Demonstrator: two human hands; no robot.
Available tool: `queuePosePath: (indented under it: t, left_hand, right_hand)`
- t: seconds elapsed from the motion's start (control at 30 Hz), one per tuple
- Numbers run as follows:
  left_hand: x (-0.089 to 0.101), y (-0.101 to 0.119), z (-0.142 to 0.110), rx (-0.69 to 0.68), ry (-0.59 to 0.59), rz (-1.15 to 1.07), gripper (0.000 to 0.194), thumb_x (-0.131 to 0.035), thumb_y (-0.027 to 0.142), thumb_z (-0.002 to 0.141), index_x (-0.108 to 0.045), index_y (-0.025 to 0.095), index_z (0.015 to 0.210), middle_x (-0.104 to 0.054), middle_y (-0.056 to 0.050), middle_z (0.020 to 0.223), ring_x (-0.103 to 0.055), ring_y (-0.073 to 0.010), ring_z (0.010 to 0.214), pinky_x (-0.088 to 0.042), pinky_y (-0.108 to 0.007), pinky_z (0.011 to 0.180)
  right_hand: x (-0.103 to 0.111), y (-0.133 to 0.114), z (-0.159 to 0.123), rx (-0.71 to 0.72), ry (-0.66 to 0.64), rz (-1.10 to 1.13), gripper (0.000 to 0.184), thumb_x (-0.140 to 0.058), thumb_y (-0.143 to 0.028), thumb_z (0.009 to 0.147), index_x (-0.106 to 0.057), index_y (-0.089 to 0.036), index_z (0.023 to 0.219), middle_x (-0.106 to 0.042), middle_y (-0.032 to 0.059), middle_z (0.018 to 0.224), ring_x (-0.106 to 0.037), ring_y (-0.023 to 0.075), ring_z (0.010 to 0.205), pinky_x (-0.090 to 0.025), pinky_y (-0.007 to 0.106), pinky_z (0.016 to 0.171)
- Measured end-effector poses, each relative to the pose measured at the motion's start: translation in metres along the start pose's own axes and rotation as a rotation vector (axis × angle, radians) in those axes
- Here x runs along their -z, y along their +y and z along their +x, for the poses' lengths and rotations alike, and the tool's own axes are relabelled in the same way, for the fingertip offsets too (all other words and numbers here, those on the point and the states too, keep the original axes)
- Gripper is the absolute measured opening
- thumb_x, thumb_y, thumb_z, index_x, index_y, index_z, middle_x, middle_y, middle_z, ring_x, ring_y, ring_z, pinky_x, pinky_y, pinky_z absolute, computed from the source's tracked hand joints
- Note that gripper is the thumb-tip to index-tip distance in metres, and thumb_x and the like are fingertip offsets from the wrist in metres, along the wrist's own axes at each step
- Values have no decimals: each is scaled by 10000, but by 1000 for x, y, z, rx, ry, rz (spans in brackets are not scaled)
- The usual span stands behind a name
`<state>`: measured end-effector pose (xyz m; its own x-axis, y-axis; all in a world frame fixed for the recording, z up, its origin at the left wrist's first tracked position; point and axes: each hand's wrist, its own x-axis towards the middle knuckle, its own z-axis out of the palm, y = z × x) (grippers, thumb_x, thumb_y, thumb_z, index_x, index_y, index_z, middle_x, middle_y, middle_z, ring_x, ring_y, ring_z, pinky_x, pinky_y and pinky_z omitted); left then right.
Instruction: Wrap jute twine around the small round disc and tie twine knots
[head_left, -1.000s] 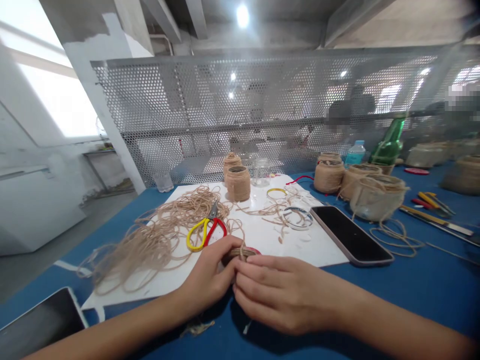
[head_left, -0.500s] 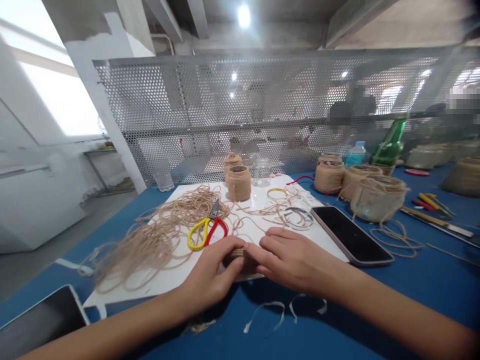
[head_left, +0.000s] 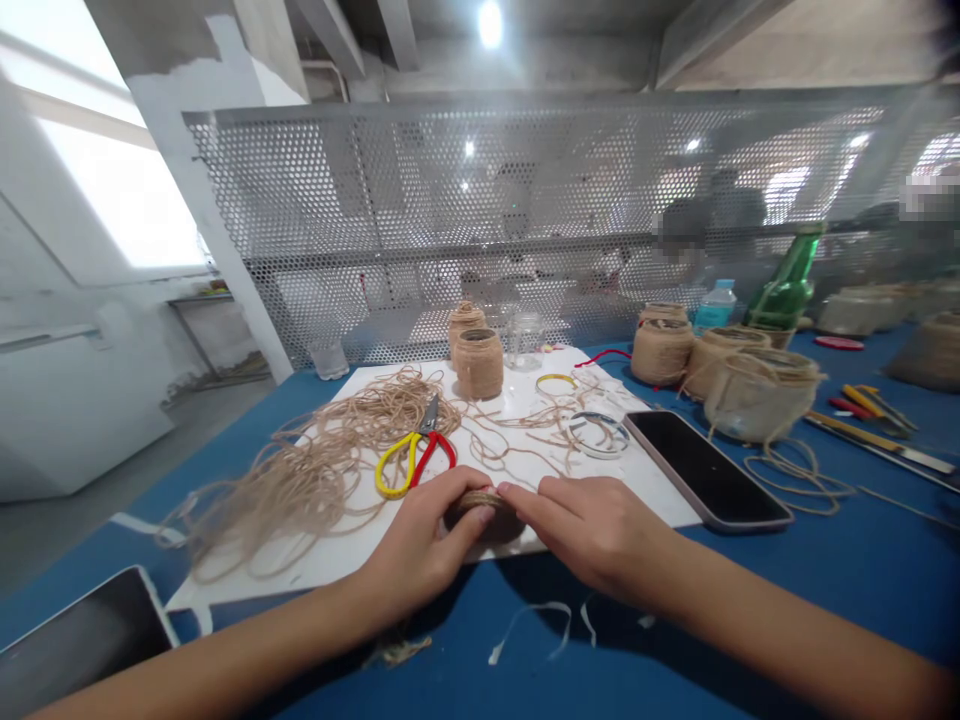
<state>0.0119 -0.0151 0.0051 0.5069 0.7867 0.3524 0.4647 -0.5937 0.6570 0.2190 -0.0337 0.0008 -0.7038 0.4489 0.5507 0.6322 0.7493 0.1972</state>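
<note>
A round brown piece with twine wrapped about its rim (head_left: 501, 524) stands tilted at the front edge of the white board. My left hand (head_left: 431, 530) grips its left side, thumb on the near face and fingers over the top. On the upper right rim, the closed fingers of my right hand (head_left: 581, 515) press, partly hidden behind my knuckles. Just beyond my left hand lie scissors (head_left: 416, 455) with one yellow and one red handle. A loose heap of twine (head_left: 337, 440) spreads to their left, and cut twine ends lie ahead.
Twine-wrapped jars (head_left: 480, 365) stand on the white board (head_left: 517, 430); others (head_left: 661, 350) are at right beside a green bottle (head_left: 787, 280). Phones lie at right (head_left: 701, 468) and front left (head_left: 90, 650). A clear tape ring (head_left: 598, 435) and perforated metal screen (head_left: 420, 220) are ahead.
My right hand has drawn slightly right with its fingers more curled, uncovering more of the round piece. My left hand keeps its hold. The whole view shifts slightly.
</note>
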Motion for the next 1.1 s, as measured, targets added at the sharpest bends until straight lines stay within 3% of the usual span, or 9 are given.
queuePosePath:
  t: [0.2, 0.47, 0.57, 0.73, 0.83, 0.93, 1.1]
  left_hand:
    - [0, -2, 0, 50, 0, -111, 128, -477, 263, 834, -562, 189, 896, -612, 0, 807, -544, -147, 728, -407, -241, 683]
    - [-2, -7, 2, 114, -15, -413, 133, -502, 305, 833, -525, 188, 892, -564, 5, 818, -522, -136, 766, -407, -225, 687]
    - [-1, -7, 2, 129, -14, -443, 139, -505, 313, 832, -518, 186, 886, -556, 6, 813, -518, -133, 759, -404, -223, 681]
    - [-1, -7, 1, 132, -27, -423, 148, -505, 321, 833, -519, 186, 893, -558, 1, 816, -524, -143, 773, -406, -240, 708]
    - [-1, -7, 0, 122, -26, -425, 150, -504, 322, 834, -522, 187, 897, -560, 1, 824, -525, -145, 783, -407, -240, 717]
    - [-2, -7, 1, 120, -18, -431, 145, -502, 318, 835, -528, 187, 894, -559, 0, 833, -521, -145, 789, -407, -236, 715]
    - [-3, -9, 3, 144, 15, -506, 148, -512, 312, 829, -518, 188, 910, -555, 2, 833, -519, -141, 782, -408, -235, 714]
  right_hand:
    - [-3, 1, 0, 30, 6, -80, 337, -350, -136, 895, -454, -101, 1213, -535, 23, 677, -459, 128, 526, -320, 261, 455]
    - [-5, 5, -1, 29, 123, -116, 352, -416, -108, 864, -459, -67, 1211, -539, 36, 688, -463, 139, 567, -353, 261, 482]
    - [-6, 5, -1, -50, 126, -9, 333, -429, -122, 861, -486, -85, 1187, -546, 40, 702, -475, 139, 576, -379, 252, 491]
    - [0, 2, 4, -184, 127, 350, 293, -377, -138, 888, -527, -100, 1136, -570, 56, 753, -512, 125, 648, -430, 226, 575]
    - [3, 2, 5, -206, 130, 423, 285, -376, -138, 888, -540, -99, 1118, -573, 59, 752, -512, 123, 657, -432, 223, 586]
    - [1, 3, 3, -184, 105, 393, 292, -372, -150, 891, -535, -99, 1128, -568, 62, 756, -517, 129, 658, -441, 231, 586]
    - [-6, 3, -2, -145, 80, 158, 353, -391, -107, 858, -481, -114, 1199, -571, 62, 771, -522, 150, 632, -452, 261, 553]
